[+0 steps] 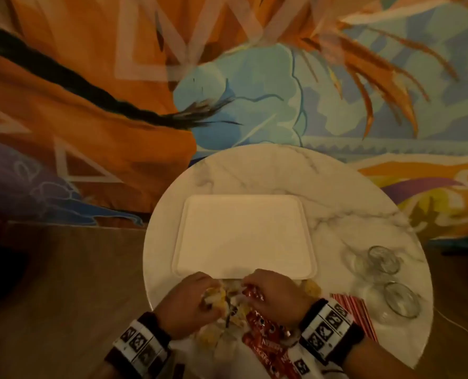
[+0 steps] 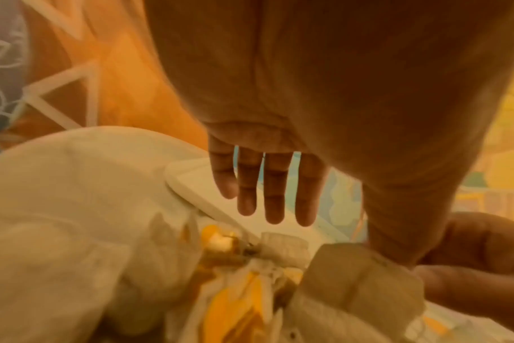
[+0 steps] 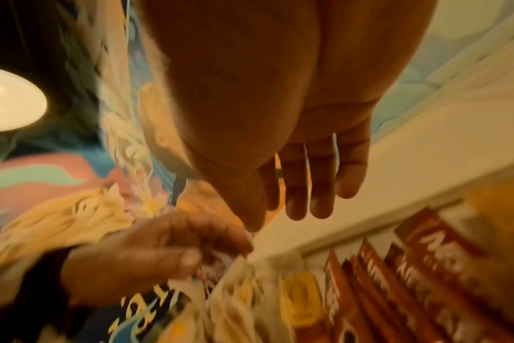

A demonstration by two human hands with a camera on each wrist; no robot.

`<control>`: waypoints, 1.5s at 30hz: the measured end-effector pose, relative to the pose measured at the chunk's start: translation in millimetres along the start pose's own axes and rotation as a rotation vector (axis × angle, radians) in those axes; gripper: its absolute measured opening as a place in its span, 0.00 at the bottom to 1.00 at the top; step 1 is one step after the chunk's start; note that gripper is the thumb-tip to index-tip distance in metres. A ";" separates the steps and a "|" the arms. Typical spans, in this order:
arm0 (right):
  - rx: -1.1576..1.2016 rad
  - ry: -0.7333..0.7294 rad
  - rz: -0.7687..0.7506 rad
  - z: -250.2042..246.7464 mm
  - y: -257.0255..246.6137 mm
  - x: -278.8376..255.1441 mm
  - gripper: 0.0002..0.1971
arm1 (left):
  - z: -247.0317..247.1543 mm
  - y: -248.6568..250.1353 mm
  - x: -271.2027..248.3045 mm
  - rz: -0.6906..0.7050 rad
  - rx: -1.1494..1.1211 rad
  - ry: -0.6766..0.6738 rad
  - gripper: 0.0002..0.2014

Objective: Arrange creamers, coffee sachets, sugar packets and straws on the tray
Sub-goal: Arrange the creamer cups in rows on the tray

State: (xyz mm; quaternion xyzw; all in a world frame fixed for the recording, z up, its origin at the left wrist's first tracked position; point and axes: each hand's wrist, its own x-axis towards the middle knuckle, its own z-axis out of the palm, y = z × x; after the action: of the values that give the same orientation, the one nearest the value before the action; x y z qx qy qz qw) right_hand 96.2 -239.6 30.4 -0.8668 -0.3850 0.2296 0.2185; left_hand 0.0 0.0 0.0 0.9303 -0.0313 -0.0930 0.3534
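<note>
A bare white tray (image 1: 243,236) lies in the middle of the round marble table (image 1: 254,170). Just in front of its near rim lies a heap of yellow-and-white packets (image 1: 213,335) and red coffee sachets (image 1: 260,343). My left hand (image 1: 207,296) is on the left of the heap, its fingers curled and its thumb pinching some yellow-and-white packets (image 3: 244,299). My right hand (image 1: 252,287) reaches down on the right, fingers (image 3: 308,185) fairly straight, over the red sachets (image 3: 396,290). Red-striped straws (image 1: 356,310) lie partly hidden under my right wrist. The wrist views are blurred.
Two clear glasses (image 1: 383,259) (image 1: 402,299) stand on the table to the right of the tray. The near table edge is close under my wrists. A painted wall rises behind the table, and brown floor lies to the left.
</note>
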 end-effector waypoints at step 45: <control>0.566 0.462 0.064 -11.4 6.8 21.8 0.05 | -1.5 56.3 54.3 -0.415 -1.316 0.130 0.05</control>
State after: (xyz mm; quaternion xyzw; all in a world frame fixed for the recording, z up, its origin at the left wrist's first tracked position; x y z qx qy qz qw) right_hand 119.6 -229.4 30.7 -0.8126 -0.2192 0.1320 0.5236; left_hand 54.0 -47.9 30.2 0.5130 0.2315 -0.1025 0.8202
